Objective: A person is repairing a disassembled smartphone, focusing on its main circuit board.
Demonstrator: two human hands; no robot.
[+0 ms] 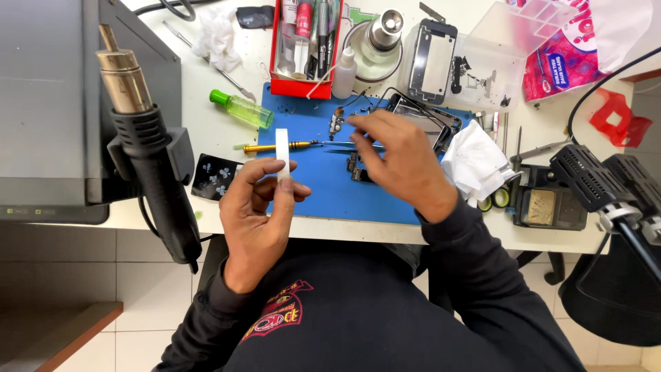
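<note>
White, flat, roll-shaped tape (281,153) is standing on edge in the left hand (256,207), whose thumb and fingers are closing round its lower rim while the palm is facing up, just in front of the blue rubber work mat (323,189). The right hand (403,162) is hovering palm-down over the mat, fingers curled together and pinching slim metal tweezers (341,144), whose points are reaching leftward toward a brass-handled screwdriver (275,147) lying just beyond the left hand. Under and beyond the right hand, a dark, glossy opened phone body (430,120) is lying on the mat. A crumpled white tissue (475,162) is sitting just right of that hand. Beyond the left hand, a small clear green plastic bottle (242,109) is lying on its side, and a red plastic tray (303,86) of pens is standing past it.
</note>
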